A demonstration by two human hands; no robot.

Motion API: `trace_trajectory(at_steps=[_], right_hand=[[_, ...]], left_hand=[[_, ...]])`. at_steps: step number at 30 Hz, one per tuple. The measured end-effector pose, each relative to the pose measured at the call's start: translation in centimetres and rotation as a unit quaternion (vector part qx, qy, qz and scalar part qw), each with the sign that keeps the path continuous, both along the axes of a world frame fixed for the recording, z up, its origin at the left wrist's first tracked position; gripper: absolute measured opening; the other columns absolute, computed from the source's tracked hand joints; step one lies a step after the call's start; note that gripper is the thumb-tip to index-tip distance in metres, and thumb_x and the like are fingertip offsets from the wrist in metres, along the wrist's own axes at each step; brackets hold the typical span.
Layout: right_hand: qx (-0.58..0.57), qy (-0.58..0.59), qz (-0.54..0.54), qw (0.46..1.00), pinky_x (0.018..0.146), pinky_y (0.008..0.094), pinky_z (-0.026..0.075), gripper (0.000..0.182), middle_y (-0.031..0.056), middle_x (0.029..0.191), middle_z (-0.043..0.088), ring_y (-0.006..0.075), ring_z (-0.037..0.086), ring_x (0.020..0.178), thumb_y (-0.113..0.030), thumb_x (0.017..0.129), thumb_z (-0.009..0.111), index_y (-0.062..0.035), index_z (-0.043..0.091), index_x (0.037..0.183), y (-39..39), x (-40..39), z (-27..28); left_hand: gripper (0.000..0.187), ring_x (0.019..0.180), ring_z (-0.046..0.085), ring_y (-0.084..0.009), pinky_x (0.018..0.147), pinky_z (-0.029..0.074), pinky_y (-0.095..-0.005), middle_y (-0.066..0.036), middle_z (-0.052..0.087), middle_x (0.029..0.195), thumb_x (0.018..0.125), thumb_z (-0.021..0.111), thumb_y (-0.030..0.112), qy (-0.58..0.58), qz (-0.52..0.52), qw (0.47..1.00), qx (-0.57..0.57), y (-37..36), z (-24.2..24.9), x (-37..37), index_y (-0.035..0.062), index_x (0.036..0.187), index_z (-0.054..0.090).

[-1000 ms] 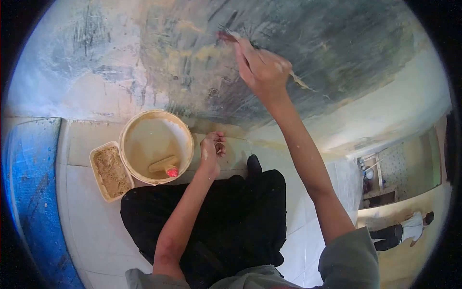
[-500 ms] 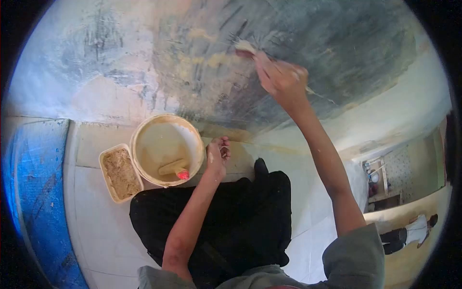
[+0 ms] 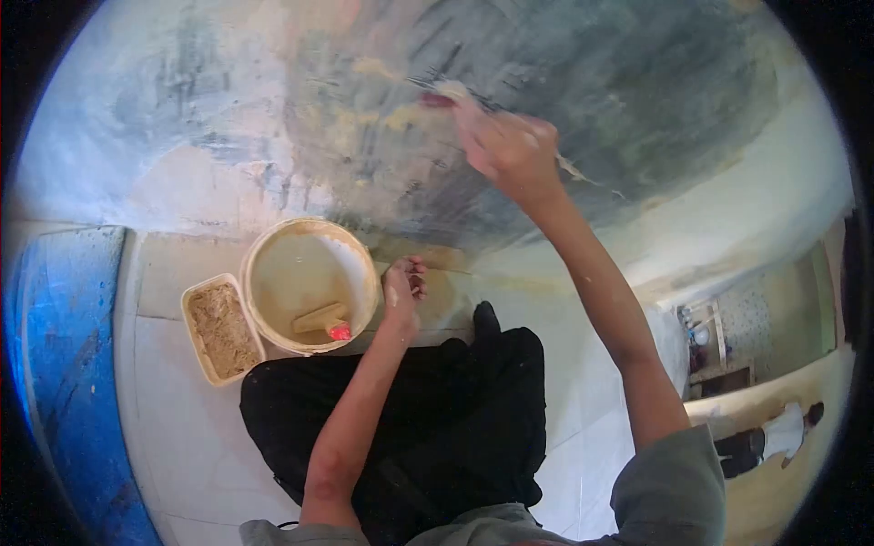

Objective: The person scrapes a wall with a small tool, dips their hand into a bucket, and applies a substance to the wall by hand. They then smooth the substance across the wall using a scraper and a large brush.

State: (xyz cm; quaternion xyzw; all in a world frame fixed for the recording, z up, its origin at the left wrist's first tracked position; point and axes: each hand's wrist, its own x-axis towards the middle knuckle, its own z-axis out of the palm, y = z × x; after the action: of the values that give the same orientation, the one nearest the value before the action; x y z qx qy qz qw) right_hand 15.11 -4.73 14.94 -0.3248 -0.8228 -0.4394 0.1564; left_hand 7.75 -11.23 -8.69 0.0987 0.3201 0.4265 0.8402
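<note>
My right hand (image 3: 514,150) is raised to the stained wall (image 3: 637,82), fingers closed around a small hand tool (image 3: 443,96) with a cream part and a dark red part. Motion blur hides its exact kind; its end is at the wall's grey, scuffed patch. Low beside a round bucket (image 3: 250,305), my left hand (image 3: 403,287) is held with loosely curled fingers and nothing visible in it. Cloudy liquid fills part of the bucket, and a cream tool with a red end (image 3: 323,320) lies in it.
Left of the bucket stands a rectangular tub (image 3: 223,332) of brownish, pasty material. A blue board or sheet (image 3: 73,337) covers the far left of the pale tiled floor (image 3: 187,437). At the far right, a person (image 3: 774,437) in a white top is in the background.
My right hand has moved left along the wall with the tool. My left hand stays beside the bucket, and the whole view has shifted slightly.
</note>
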Motion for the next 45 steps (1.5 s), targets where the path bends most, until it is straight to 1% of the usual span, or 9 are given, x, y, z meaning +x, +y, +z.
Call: trace_trajectory(at_steps=[9,13,19,22,24,27,34,41,45], right_hand=[[0.066,-0.003,0.001,0.998,0.042,0.0268,0.044,0.038,-0.0013,0.053,0.048,0.0114,0.054,0.048,-0.016,0.061,0.065,-0.0058,0.059,0.097,-0.6,2.6,-1.1],[0.006,-0.032,-0.026,0.999,0.044,0.0266,0.045,0.038,-0.0008,0.056,0.051,0.0111,0.056,0.051,-0.016,0.063,0.066,-0.0057,0.059,0.099,0.0,0.5,-0.8],[0.061,0.061,0.011,0.996,0.043,0.026,0.044,0.035,-0.0004,0.057,0.051,0.0103,0.056,0.05,-0.015,0.066,0.065,-0.0054,0.059,0.099,-1.3,3.3,-2.4],[0.088,0.079,-0.113,0.987,0.044,0.0259,0.044,0.037,-0.0005,0.056,0.05,0.0101,0.055,0.05,-0.014,0.065,0.064,-0.0073,0.059,0.101,-1.9,4.4,-3.1],[0.086,0.048,-0.011,0.995,0.044,0.0244,0.044,0.035,-0.0015,0.054,0.05,0.0092,0.054,0.049,-0.012,0.066,0.063,-0.009,0.06,0.1,-0.3,3.3,-2.8],[0.062,0.027,0.003,0.998,0.041,0.0238,0.042,0.028,-0.0012,0.055,0.055,0.0107,0.052,0.044,-0.008,0.065,0.069,-0.008,0.064,0.093,0.2,1.2,-1.3],[0.102,0.0,-0.08,0.992,0.046,0.0241,0.047,0.038,-0.0035,0.055,0.05,0.0089,0.055,0.049,-0.01,0.065,0.063,-0.0082,0.059,0.103,-2.9,7.8,-1.6],[0.076,0.008,-0.022,0.997,0.042,0.0238,0.043,0.024,-0.0029,0.054,0.05,0.009,0.052,0.046,-0.011,0.067,0.07,-0.0099,0.063,0.09,-0.5,2.8,-1.5],[0.099,0.064,-0.084,0.989,0.039,0.0252,0.042,0.02,-0.0011,0.053,0.052,0.0108,0.053,0.043,-0.013,0.07,0.068,-0.0103,0.063,0.089,-4.3,9.7,-1.4]], left_hand=[[0.018,0.052,0.043,-0.0094,0.048,0.032,-0.0245,0.0,0.049,0.075,0.083,0.042,0.022,-0.009,0.001,1.0,-0.02,-0.2,0.1,-0.1,0.0095,0.091,0.053],[0.02,0.054,0.043,-0.0111,0.047,0.033,-0.0248,0.0,0.047,0.076,0.085,0.038,0.022,-0.011,-0.001,1.0,-0.006,-0.4,-0.2,0.3,0.0086,0.09,0.052],[0.021,0.054,0.041,-0.0112,0.048,0.032,-0.0237,-0.001,0.046,0.076,0.085,0.042,0.024,-0.015,-0.018,1.0,-0.015,-0.5,-0.5,-0.1,0.0073,0.093,0.051],[0.017,0.052,0.042,-0.0095,0.048,0.032,-0.0234,0.0,0.047,0.075,0.083,0.042,0.024,-0.01,-0.009,1.0,-0.026,-0.1,-0.2,0.0,0.0101,0.088,0.052],[0.017,0.052,0.041,-0.0097,0.048,0.032,-0.0236,0.0,0.047,0.075,0.083,0.043,0.024,-0.005,-0.004,1.0,-0.003,-0.4,-0.2,0.3,0.0102,0.089,0.051],[0.017,0.052,0.041,-0.0097,0.049,0.032,-0.0236,0.0,0.047,0.075,0.082,0.044,0.023,-0.024,-0.008,1.0,-0.005,-1.3,-0.4,0.4,0.01,0.089,0.051],[0.017,0.053,0.041,-0.0095,0.048,0.031,-0.0229,0.0,0.046,0.076,0.081,0.045,0.023,-0.01,-0.002,1.0,-0.024,-0.2,-0.4,0.1,0.0089,0.089,0.05],[0.018,0.054,0.042,-0.0099,0.049,0.032,-0.0227,-0.001,0.046,0.077,0.082,0.046,0.023,-0.02,-0.032,0.999,-0.011,-0.9,-0.7,0.4,0.0087,0.091,0.05],[0.017,0.055,0.04,-0.0121,0.048,0.033,-0.0242,0.0,0.046,0.075,0.083,0.043,0.02,-0.029,-0.009,0.999,-0.008,-0.3,-1.5,-0.1,0.0086,0.093,0.049]])
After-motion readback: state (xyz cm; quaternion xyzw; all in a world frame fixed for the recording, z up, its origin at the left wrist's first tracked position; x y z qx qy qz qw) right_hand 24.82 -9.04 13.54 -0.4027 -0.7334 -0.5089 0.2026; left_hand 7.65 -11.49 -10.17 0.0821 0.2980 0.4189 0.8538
